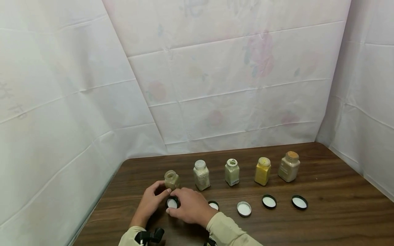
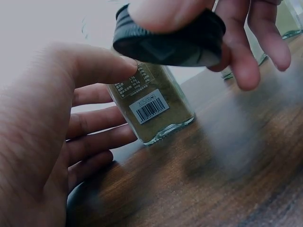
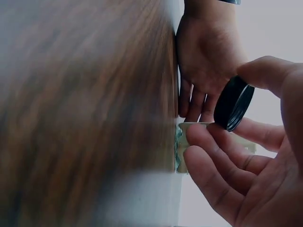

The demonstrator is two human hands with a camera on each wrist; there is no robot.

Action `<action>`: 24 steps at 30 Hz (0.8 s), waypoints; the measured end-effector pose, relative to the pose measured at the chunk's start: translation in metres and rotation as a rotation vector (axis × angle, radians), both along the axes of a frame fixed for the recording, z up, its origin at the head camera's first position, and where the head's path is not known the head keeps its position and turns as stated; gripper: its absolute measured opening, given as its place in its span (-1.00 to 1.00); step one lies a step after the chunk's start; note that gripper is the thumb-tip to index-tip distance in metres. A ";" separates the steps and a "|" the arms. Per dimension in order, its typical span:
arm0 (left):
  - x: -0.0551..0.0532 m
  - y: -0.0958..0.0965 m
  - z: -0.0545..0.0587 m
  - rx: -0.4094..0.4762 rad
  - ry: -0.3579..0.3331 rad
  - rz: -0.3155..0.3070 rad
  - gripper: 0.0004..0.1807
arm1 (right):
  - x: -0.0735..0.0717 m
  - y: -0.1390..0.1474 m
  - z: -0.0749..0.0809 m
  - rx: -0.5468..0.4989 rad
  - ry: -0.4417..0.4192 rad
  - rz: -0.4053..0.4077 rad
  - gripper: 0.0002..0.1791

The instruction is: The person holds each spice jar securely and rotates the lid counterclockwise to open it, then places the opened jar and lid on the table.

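An uncapped glass jar of olive-tan powder [image 1: 171, 180] stands at the left end of a row of jars. My left hand [image 1: 149, 202] holds it, with the thumb [image 2: 106, 68] at its front and the other fingers behind its left side. A barcode label [image 2: 150, 106] shows low on the jar in the left wrist view. My right hand [image 1: 191, 206] pinches a black screw lid [image 3: 230, 105] between thumb and fingers, just in front of the jar. In the head view, the lid's white inner face points up toward the camera.
To the right stand a jar with white contents [image 1: 201, 178], a pale green jar [image 1: 232, 176], a yellow jar [image 1: 262, 173] and a beige jar [image 1: 288, 169]. Lids lie before them, including a silver-rimmed lid [image 1: 244, 209] and a black-rimmed lid [image 1: 299, 202]. White sheeting [image 1: 231, 102] encloses the wooden table [image 1: 332, 177].
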State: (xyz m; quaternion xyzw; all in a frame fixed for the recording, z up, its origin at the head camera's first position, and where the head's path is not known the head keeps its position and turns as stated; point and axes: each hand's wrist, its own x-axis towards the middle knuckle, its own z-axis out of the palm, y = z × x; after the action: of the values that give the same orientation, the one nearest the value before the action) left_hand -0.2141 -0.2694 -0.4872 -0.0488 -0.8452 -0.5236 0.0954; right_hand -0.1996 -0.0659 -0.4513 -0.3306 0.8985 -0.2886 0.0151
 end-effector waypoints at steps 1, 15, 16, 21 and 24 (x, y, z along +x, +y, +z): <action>0.000 0.000 0.000 -0.003 -0.004 0.004 -0.62 | 0.001 -0.001 0.000 0.009 -0.004 0.002 -0.48; -0.001 0.002 -0.001 -0.013 -0.002 0.013 -0.61 | 0.001 -0.005 -0.001 0.103 -0.056 0.022 -0.50; -0.001 0.002 -0.001 -0.008 -0.001 0.010 -0.60 | 0.001 -0.005 -0.001 0.107 -0.059 0.021 -0.50; -0.001 0.002 0.000 0.003 0.007 0.006 -0.60 | 0.001 -0.006 -0.001 0.126 -0.066 0.020 -0.50; -0.001 0.001 0.000 -0.004 -0.002 0.015 -0.59 | 0.000 -0.008 -0.001 0.139 -0.077 0.022 -0.51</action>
State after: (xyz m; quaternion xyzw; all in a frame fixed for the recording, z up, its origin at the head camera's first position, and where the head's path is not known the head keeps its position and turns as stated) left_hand -0.2150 -0.2681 -0.4875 -0.0422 -0.8467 -0.5213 0.0981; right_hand -0.1999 -0.0744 -0.4523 -0.3271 0.9114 -0.2378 0.0758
